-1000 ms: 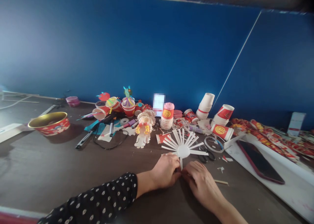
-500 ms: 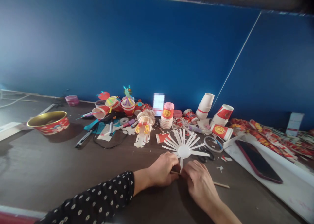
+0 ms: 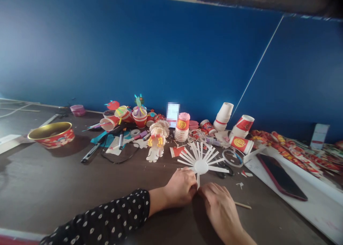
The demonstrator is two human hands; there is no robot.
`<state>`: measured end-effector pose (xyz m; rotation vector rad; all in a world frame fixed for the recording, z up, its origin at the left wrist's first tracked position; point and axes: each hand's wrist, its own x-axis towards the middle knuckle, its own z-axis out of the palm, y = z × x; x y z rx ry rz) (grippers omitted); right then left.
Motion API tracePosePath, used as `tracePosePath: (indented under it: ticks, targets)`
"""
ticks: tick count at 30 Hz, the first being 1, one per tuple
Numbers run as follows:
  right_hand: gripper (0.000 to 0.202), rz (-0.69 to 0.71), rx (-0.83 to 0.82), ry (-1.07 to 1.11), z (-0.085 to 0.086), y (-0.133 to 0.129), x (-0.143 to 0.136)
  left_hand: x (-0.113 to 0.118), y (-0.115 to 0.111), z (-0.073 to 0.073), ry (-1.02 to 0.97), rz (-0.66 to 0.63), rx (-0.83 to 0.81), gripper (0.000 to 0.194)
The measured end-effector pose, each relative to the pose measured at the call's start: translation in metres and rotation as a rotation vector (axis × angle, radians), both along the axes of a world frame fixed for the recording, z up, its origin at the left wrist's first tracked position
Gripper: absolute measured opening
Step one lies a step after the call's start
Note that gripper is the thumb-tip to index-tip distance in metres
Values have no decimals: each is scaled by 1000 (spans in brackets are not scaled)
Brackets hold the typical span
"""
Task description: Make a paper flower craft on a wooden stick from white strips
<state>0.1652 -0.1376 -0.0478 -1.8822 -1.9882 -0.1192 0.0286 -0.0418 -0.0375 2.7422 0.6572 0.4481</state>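
Pinching paper strip (image 3: 198,179) w/ R hand (image 3: 220,206) fingers; L hand (image 3: 182,187) curled, hold unclear; long axis pts nearward from disc (image 3: 201,167).

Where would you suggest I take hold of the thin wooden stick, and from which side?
I'd pinch the wooden stick near its exposed right end, coming from the right, finger and thumb across its narrow width: that end juts out past the right hand, which hides whatever lies further left.
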Motion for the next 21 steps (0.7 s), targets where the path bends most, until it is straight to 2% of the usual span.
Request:
tracePosePath:
  ticks: [8,18,21]
  targets:
    - [28,-23,146,-302,-10,-8,-12,0,-1,0,-72,42,-104,12]
    - [26,-54,175,-338,-8,-5,-16,-5,1,1,-129,8,-139,11]
    - [24,-57,161,-335,-6,-5,-17,-6,2,1,-149,5,-146,17]
